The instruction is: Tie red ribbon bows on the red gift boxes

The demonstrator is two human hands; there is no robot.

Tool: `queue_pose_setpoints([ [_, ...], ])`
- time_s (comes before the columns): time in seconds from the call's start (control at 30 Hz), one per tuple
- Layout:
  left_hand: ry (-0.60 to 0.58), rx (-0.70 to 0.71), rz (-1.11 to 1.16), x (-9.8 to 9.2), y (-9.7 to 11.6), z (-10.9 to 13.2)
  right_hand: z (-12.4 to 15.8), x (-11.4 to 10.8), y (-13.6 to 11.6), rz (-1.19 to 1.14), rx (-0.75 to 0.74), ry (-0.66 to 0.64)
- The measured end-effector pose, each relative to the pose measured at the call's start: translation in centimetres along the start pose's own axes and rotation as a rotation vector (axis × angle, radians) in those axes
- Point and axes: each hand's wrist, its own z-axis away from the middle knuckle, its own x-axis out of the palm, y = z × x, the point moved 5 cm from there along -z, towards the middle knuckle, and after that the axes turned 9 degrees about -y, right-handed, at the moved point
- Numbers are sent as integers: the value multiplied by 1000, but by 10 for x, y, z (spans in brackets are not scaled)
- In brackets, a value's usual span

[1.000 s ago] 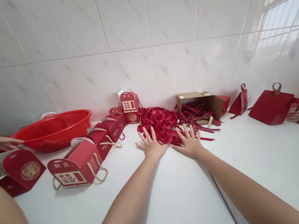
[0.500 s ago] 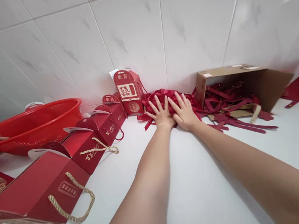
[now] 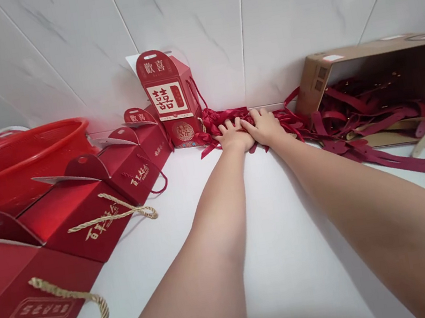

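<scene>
While left hand (image 3: 234, 138) and right hand (image 3: 266, 127) lay half-spread on red ribbons (image 3: 216, 118) at twelve o'clock (any grip escaped me), gentle pressure seemed best.

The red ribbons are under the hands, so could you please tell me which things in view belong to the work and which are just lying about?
Seemingly in the work:
red ribbons, under the left hand and right hand

Apparently just lying about:
upright red box
row of red boxes
red basin
cardboard box on its side
dark red straps at its mouth
</scene>
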Motion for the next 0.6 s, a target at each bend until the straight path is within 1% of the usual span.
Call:
queue_pose_setpoints([
  [0.13, 43, 71, -22, -4, 2, -8, -13, 2, 4, 17, 76, -38],
  [0.23, 53, 163, -73, -8, 4, -15, -21, 3, 6, 24, 137, -24],
  [0.33, 34, 253, -130, -11, 8, -21, -27, 3, 10, 32, 193, 6],
  [0.47, 44, 311, -180, -15, 12, -28, -31, 2, 12, 49, 202, 18],
  [0.6, 52, 345, -191, -17, 15, -29, -34, 1, 12, 80, 179, -6],
])
